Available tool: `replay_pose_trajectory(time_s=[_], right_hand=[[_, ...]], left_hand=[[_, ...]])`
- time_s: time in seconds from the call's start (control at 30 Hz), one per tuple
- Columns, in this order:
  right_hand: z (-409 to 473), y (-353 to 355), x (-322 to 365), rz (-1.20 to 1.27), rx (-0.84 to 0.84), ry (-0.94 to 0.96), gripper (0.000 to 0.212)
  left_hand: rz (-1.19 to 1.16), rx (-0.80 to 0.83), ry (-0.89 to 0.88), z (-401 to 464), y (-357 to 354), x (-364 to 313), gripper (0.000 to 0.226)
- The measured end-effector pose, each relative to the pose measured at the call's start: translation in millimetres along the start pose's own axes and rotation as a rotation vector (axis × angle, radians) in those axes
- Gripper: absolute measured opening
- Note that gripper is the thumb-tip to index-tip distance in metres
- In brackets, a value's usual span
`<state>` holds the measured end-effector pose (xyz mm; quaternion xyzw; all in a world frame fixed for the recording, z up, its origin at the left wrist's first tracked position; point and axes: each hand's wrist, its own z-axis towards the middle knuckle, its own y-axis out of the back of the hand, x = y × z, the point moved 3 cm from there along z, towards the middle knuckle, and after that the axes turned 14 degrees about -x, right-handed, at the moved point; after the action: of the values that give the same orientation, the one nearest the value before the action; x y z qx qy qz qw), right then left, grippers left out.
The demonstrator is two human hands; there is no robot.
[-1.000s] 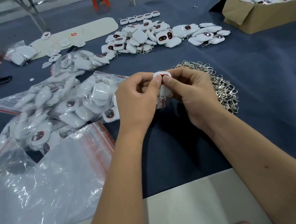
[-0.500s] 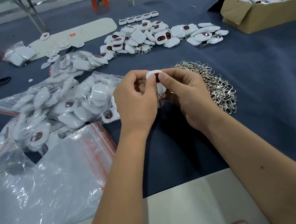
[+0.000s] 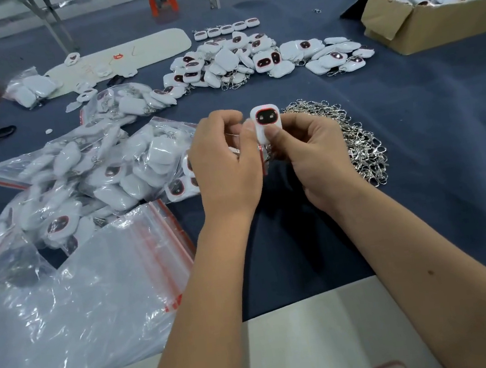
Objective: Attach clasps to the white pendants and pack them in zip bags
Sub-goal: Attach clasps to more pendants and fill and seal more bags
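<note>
Both hands' grips [image 3: 227,167] [image 3: 315,155] pinch one pendant [image 3: 267,123] above bare cloth [image 3: 444,126].

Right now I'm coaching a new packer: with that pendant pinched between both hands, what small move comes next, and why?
Probably finish hooking the clasp under the pendant. The right hand pinches the pendant face-up, the left hand grips beside it, and metal dangles below between them. Whether it is latched is hidden, so check before reaching for a zip bag.
</note>
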<state>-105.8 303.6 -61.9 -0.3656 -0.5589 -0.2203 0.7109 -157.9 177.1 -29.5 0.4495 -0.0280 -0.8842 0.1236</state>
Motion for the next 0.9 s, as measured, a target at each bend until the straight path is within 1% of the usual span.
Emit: replay_pose_trajectory(time_s=[0.07,0.13,0.27,0.47,0.6,0.7,0.8,0.9], right_hand=[[4,3,0,0.007,-0.064,0.005,0.007],[6,5,0,0.042,-0.107,-0.002,0.004],[3,3,1,0.043,-0.077,0.01,0.007],[2,3,3,0.036,-0.088,0.022,0.007],[1,1,5,0.129,-0.101,-0.026,0.01],[0,-2,6,0.207,-0.057,-0.09,0.009],[-4,-5,7,0.123,-0.007,-0.043,0.009],[-6,-5,7,-0.028,-0.008,0.017,0.023]], left_hand=[[0.062,-0.009,-0.043,0,1,2,0.014],[0.12,0.016,-0.075,0,1,2,0.015],[0.235,0.081,-0.086,-2,-3,1,0.025],[0.297,0.069,-0.082,0,-1,0,0.011],[0.221,-0.014,-0.035,-1,3,-1,0.015],[0.089,-0.102,0.053,2,7,0,0.013],[-0.01,-0.143,0.064,5,9,-2,0.012],[-0.106,-0.18,0.046,5,11,-5,0.009]])
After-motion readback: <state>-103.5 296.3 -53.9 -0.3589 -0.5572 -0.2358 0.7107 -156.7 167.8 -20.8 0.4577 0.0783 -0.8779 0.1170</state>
